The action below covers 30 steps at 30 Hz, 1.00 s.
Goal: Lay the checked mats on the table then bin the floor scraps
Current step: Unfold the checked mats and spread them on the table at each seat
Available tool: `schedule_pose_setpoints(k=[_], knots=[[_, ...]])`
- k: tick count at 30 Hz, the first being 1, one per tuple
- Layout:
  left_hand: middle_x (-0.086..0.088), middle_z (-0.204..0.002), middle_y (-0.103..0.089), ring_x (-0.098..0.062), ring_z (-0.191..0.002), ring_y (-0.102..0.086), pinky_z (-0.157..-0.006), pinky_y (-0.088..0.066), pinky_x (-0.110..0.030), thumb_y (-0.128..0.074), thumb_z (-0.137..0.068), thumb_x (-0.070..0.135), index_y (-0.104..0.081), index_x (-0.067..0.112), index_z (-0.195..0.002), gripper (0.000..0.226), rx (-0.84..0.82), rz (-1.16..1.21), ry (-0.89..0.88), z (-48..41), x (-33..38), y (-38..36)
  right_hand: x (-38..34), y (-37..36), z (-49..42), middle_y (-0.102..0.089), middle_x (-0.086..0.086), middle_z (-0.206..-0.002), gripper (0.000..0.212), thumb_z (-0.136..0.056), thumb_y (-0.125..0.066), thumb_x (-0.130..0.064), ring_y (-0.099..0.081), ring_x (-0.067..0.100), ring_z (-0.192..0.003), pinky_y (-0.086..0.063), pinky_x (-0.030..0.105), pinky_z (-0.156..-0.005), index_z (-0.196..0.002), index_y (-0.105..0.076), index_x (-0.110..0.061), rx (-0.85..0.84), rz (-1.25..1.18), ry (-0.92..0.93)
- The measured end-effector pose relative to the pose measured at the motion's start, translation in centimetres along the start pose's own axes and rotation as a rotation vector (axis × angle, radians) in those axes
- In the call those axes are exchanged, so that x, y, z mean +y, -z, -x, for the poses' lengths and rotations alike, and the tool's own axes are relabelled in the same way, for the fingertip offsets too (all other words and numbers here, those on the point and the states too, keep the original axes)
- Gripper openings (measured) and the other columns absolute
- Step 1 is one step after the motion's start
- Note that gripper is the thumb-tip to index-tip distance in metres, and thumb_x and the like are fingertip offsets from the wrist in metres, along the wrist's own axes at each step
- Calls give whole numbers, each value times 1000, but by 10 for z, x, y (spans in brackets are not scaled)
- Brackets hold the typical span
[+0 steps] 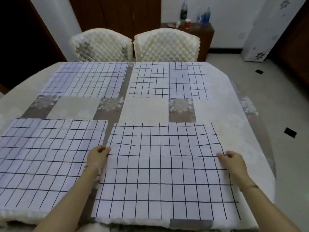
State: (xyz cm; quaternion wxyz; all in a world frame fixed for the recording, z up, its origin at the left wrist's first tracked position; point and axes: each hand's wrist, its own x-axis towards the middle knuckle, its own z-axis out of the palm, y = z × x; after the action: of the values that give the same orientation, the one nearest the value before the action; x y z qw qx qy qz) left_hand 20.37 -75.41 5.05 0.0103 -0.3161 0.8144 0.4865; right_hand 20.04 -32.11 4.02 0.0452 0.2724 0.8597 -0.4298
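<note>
On the table (pixel 217 106), we list:
Near-right checked mat (pixel 163 178): flat, stretched between our hands.
Left hand (pixel 98 156): pinched shut on its left edge.
Right hand (pixel 232 163): clamped on its right edge.

Beyond the worktop's far edge, two quilted cream chairs (pixel 101 45) (pixel 166 44) stand side by side. Behind them, a wooden cabinet (pixel 203 35) carries bottles (pixel 183 11) and a red-lidded jar (pixel 187 23).
</note>
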Motion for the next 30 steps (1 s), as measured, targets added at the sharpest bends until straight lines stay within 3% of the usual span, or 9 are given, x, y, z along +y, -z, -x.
schedule_pose_setpoints(k=[3, 5, 7, 9, 13, 15, 18, 24, 30], knots=[[-6, -84, -61, -23, -80, -54, -72, -44, -32, -63, -86, 18, -61, 8, -94, 12, 26, 5, 34, -11, 1, -6, 0, -2, 1, -50, 14, -62, 33, -84, -62, -34, -52, 32, -67, -39, 35, -62, -67, -52, -8, 22, 70, -25], [-6, -83, -60, -23, -78, -55, -72, -46, -33, -62, -87, 17, -59, 9, -97, 14, 42, -19, 17, -16, -1, -10, -1, -3, 1, -51, 7, -64, 30, -85, -61, -34, -49, 27, -67, -36, 34, -61, -71, -52, -9, 37, 97, -33], [-7, -83, -59, -23, -79, -55, -74, -49, -37, -59, -89, 17, -56, 10, -103, 16, 51, -58, -13, -18, -3, -13, -3, -5, 4, -60, 7, -83, 25, -88, -59, -33, -55, 27, -82, -39, 34, -72, -97, -59, -9, 39, 94, -44], [-6, -92, -59, -23, -85, -56, -77, -49, -37, -57, -90, 16, -53, 10, -109, 21, 61, -122, -76, -15, -5, -15, -2, -6, 12, -61, 7, -109, 38, -89, -58, -27, -56, 28, -101, -41, 35, -84, -124, -51, -12, 51, 46, -36], [-12, -111, -60, -30, -102, -53, -85, -47, -37, -55, -88, 13, -59, 6, -111, 24, 123, -517, -486, -11, -17, -20, 1, -4, 43, -53, 12, -130, 42, -90, -55, -12, -48, 31, -115, -40, 39, -94, -131, -50, -12, 164, 262, 174], [-11, -121, -60, -30, -113, -54, -94, -44, -35, -50, -90, 23, -60, 7, -117, 33, -63, -606, -646, -11, -20, -23, 2, -7, 65, -55, 6, -131, 35, -92, -51, -14, -47, 26, -119, -40, 33, -92, -127, -56, -15, 73, 355, 284], [-6, -143, -46, -25, -135, -39, -111, -33, -38, -34, -85, 51, -48, 12, -136, 66, -303, -796, -722, -9, -22, -27, 16, -18, 92, -53, -3, -136, 43, -97, -34, -39, -47, 16, -126, -36, 24, -100, -130, -56, -21, -138, 570, 510], [5, -159, -12, -15, -147, -9, -119, -14, -35, -5, -70, 75, -16, 21, -150, 97, -375, -982, -688, -8, -27, -26, 29, -21, 112, -11, -13, -158, 54, -100, -36, -35, -9, 8, -147, -10, 22, -117, -150, -18, -26, -374, 746, 527], [5, -160, 0, -16, -148, -3, -120, -11, -36, -34, -90, 60, -6, 19, -151, 78, -406, -1035, -653, -8, -19, -26, 35, -18, 114, -9, -12, -159, 55, -99, -36, -33, -9, 10, -147, -15, 26, -118, -150, -16, -26, -387, 782, 526]])
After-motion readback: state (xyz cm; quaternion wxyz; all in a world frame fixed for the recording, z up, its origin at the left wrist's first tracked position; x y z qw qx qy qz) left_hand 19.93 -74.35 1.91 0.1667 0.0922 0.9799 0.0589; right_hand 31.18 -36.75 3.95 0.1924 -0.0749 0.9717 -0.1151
